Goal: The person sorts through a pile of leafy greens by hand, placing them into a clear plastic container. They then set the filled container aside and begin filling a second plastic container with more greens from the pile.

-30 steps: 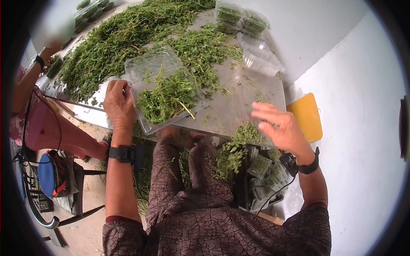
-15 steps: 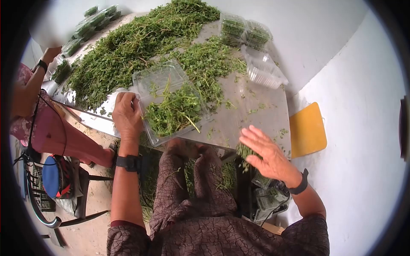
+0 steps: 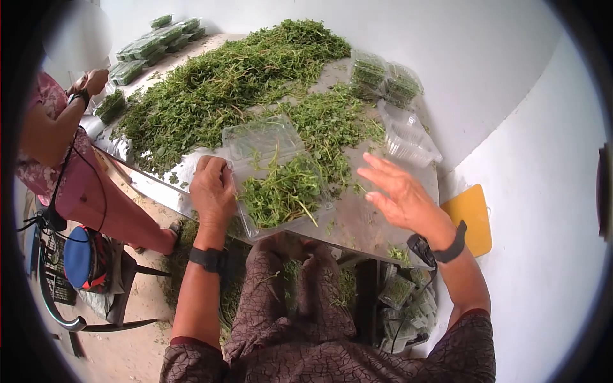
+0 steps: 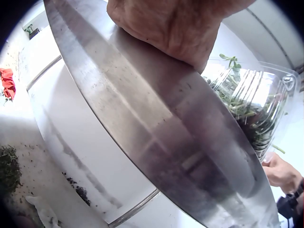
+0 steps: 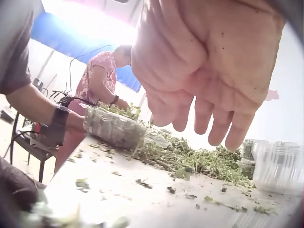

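Observation:
My left hand (image 3: 214, 195) grips the left side of an open clear plastic clamshell box (image 3: 262, 137) at the near table edge; its fingers are curled. Loose leafy green stems (image 3: 281, 195) heap up in the box's base, and one pale stem sticks out over the near side. In the left wrist view the hand (image 4: 166, 28) rests at the shiny table rim (image 4: 142, 114), its fingertips hidden. My right hand (image 3: 405, 198) is held over the table right of the box, fingers straight and slightly spread. The right wrist view shows its palm (image 5: 204, 61) with nothing in it.
A large pile of greens (image 3: 211, 96) covers the table's far side. Filled boxes (image 3: 386, 76) and stacked empty boxes (image 3: 408, 137) stand at the right. Another person (image 3: 64, 134) stands at the left. A yellow board (image 3: 469, 220) leans by the wall; packed boxes (image 3: 402, 300) sit below.
My right hand swept greens off the near right table edge, then rose back over the table without them. My left hand stays at the box. The head view has shifted.

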Demonstrator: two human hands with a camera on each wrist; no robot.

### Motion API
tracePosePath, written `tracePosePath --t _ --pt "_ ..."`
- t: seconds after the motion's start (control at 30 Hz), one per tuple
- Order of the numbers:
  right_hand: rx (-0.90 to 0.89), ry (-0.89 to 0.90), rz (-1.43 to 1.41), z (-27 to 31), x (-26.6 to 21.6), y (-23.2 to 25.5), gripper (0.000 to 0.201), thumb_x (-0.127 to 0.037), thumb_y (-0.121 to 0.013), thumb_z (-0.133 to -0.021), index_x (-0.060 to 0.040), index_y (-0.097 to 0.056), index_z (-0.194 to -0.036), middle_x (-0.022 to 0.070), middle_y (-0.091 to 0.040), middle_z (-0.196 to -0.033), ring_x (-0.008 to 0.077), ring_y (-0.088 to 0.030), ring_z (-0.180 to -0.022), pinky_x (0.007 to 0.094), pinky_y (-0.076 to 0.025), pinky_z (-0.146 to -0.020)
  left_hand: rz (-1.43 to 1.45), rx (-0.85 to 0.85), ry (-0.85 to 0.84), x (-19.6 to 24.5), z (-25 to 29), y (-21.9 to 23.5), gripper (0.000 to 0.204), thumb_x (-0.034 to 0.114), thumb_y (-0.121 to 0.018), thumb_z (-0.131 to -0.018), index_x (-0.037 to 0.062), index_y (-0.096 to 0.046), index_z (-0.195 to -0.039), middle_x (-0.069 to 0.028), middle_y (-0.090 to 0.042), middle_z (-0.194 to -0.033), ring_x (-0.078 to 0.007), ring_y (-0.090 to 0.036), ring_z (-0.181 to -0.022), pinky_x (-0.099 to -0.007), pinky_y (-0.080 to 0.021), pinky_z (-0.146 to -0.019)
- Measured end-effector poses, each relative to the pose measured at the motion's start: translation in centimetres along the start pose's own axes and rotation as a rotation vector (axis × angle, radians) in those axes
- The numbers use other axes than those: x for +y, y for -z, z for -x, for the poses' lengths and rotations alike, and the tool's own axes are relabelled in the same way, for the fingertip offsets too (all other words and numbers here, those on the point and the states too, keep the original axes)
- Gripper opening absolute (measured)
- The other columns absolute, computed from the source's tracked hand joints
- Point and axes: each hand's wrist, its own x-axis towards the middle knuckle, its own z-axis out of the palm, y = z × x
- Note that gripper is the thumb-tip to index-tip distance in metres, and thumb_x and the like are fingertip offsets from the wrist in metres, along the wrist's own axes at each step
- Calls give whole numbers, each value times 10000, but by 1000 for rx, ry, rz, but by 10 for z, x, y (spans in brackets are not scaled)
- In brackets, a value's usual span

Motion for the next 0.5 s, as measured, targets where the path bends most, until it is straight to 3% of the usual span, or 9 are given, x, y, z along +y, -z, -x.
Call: tracePosePath --t 0.13,0.2,0.3,0.4,0.5 --pt "2 -14 19 -61 31 -12 469 -153 -649 -827 1 -542 -1257 237 -393 -1418 374 -449 -1262 421 -382 -1047 7 23 5 -3 0 -2 29 25 -581 -766 19 -567 -791 -121 -574 -813 -333 -578 -684 -379 -457 -605" --pt "-137 -191 -82 -94 38 -11 525 -218 -637 -850 -43 -496 -1325 224 -342 -1456 356 -387 -1317 422 -344 -1081 16 20 -8 -7 1 -4 32 25 -584 -761 21 -568 -789 -122 -575 -814 -338 -579 -693 -384 -458 -609" --pt "-251 -257 -52 -140 50 -17 621 -314 -623 -860 -93 -411 -1400 209 -254 -1502 341 -315 -1364 427 -291 -1116 10 16 -8 -5 0 -1 37 21 -587 -755 23 -569 -788 -124 -576 -816 -343 -577 -696 -387 -458 -609" --pt "-262 -235 5 -176 60 -36 667 -379 -652 -843 -129 -402 -1408 216 -212 -1516 370 -352 -1336 442 -349 -1070 9 -11 -2 -3 0 1 40 22 -589 -762 23 -568 -796 -126 -578 -824 -343 -575 -693 -388 -456 -606" --pt "-350 -259 9 -199 62 -64 719 -402 -675 -820 -157 -378 -1426 213 -176 -1527 364 -293 -1369 457 -325 -1086 17 -30 28 -2 0 3 38 25 -586 -770 24 -568 -804 -125 -581 -834 -335 -577 -687 -385 -455 -598"
